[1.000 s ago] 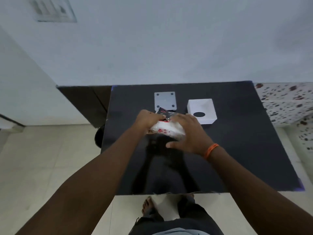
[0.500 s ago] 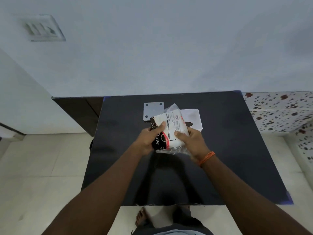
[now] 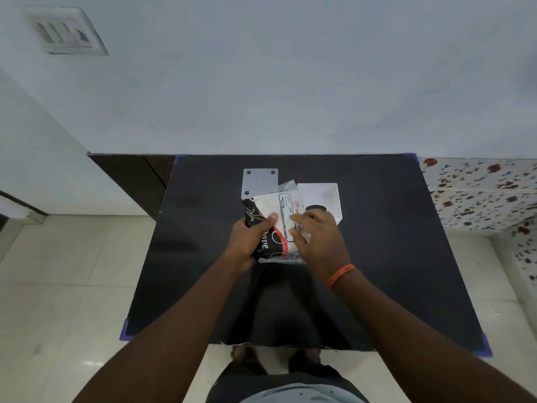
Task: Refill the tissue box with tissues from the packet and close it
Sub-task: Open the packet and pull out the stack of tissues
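Observation:
I hold the tissue packet (image 3: pixel 277 225) upright above the black table (image 3: pixel 392 257); it is white plastic with black and red print. My left hand (image 3: pixel 250 239) grips its left side, thumb across the front. My right hand (image 3: pixel 318 239) pinches the plastic at its right edge. Behind the packet stands the white tissue box (image 3: pixel 322 196), a cube with a dark round hole, partly hidden by my right hand. Its flat grey lid plate (image 3: pixel 260 181) with dark corner dots lies to the left of the box.
The table backs onto a pale wall (image 3: pixel 261 82). A dark cabinet (image 3: pixel 130 178) sits at the table's left rear. A flowered tile surface (image 3: pixel 479 190) lies to the right. Light floor tiles (image 3: pixel 72 271) surround the table; my feet (image 3: pixel 241 353) show below its near edge.
The packet was lifted off the table and turned upright in both hands. Since half a second ago, my right hand has shifted from gripping its side to pinching the plastic at its right edge.

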